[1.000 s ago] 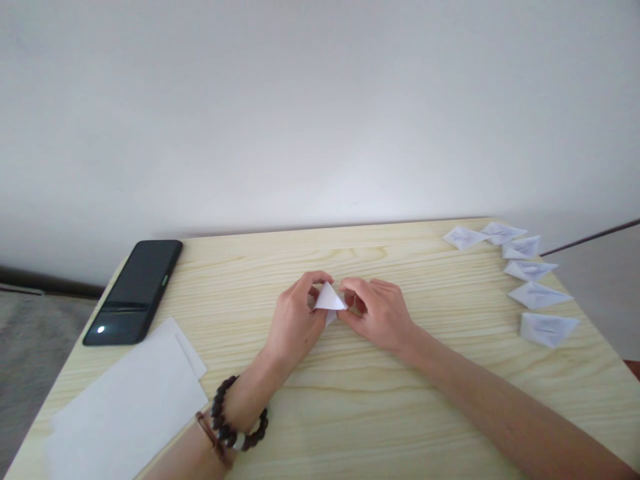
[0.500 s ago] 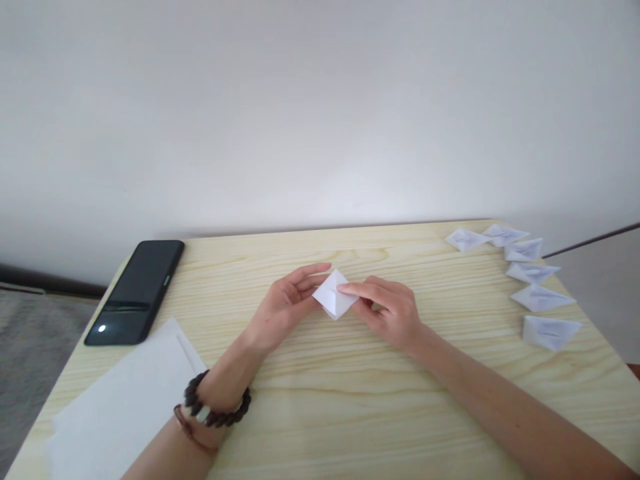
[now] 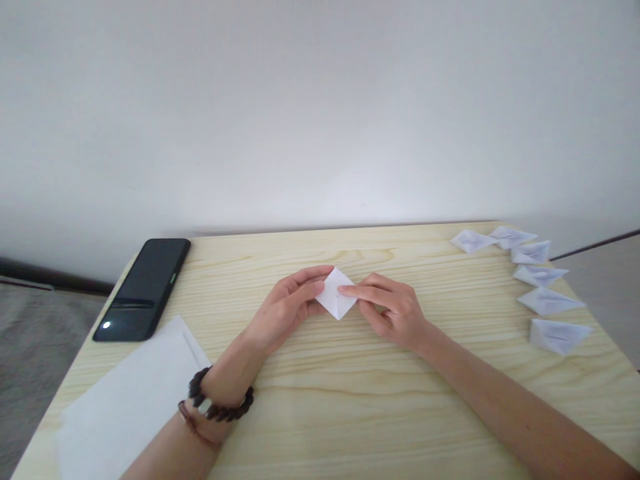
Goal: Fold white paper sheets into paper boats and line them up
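Observation:
A small white folded paper [image 3: 336, 300], diamond-shaped, lies at the middle of the light wooden table [image 3: 350, 393]. My left hand [image 3: 287, 308] holds its left corner, thumb and fingers closed on the edge. My right hand [image 3: 390, 308] presses on the paper's right side with the forefinger stretched across it and the other fingers curled. A dark bead bracelet is on my left wrist.
A black phone [image 3: 145, 288] lies at the table's far left corner. White paper sheets [image 3: 130, 400] lie at the near left. Several folded white paper pieces [image 3: 537, 283] sit in a row along the right edge. A plain wall rises behind the table.
The paper went from an upright triangle pinched between both hands to an opened diamond pressed flat on the table. My left wrist swung left and lower.

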Action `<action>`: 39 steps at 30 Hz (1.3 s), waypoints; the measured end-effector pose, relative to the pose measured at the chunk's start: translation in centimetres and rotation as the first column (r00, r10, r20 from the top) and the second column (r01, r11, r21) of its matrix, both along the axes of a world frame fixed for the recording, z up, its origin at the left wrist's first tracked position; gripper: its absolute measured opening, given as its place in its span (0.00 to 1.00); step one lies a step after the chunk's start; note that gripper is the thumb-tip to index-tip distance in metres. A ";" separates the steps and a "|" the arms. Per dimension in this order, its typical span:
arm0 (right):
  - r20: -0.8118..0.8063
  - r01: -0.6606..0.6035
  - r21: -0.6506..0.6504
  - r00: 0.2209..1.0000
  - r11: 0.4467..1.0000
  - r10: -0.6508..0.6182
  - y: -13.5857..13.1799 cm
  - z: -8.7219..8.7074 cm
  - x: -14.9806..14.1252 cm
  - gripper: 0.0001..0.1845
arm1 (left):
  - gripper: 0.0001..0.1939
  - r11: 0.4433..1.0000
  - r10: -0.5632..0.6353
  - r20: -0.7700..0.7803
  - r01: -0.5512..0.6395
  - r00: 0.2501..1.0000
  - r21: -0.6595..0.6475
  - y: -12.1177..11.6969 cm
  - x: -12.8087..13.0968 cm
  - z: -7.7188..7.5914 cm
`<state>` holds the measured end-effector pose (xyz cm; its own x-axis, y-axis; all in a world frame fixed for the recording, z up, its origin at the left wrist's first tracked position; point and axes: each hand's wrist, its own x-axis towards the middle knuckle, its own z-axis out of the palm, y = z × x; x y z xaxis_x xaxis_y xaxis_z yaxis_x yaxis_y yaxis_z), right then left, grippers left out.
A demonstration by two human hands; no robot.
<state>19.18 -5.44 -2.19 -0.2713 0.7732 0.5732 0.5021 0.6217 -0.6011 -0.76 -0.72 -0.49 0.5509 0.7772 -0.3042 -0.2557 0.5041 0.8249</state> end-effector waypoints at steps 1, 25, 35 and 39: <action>0.005 -0.005 0.002 1.000 1.000 0.005 0.0 0.0 0.0 0.19 | 0.16 1.000 0.013 -0.023 -0.013 1.000 0.007 -0.1 0.1 -0.1; 0.067 0.008 -0.296 0.998 0.955 0.012 0.2 0.8 -0.1 0.10 | 0.12 0.957 0.218 -0.335 -0.133 0.917 0.259 -1.2 1.6 0.2; 0.106 0.009 -0.278 0.994 0.961 0.021 0.5 0.6 0.0 0.20 | 0.10 0.934 0.245 -0.349 -0.124 0.905 0.335 -1.3 1.5 0.1; 0.069 -0.001 -0.281 0.997 0.960 0.021 0.7 0.8 0.1 0.22 | 0.11 0.938 0.248 -0.325 -0.141 0.913 0.318 -1.3 1.4 0.0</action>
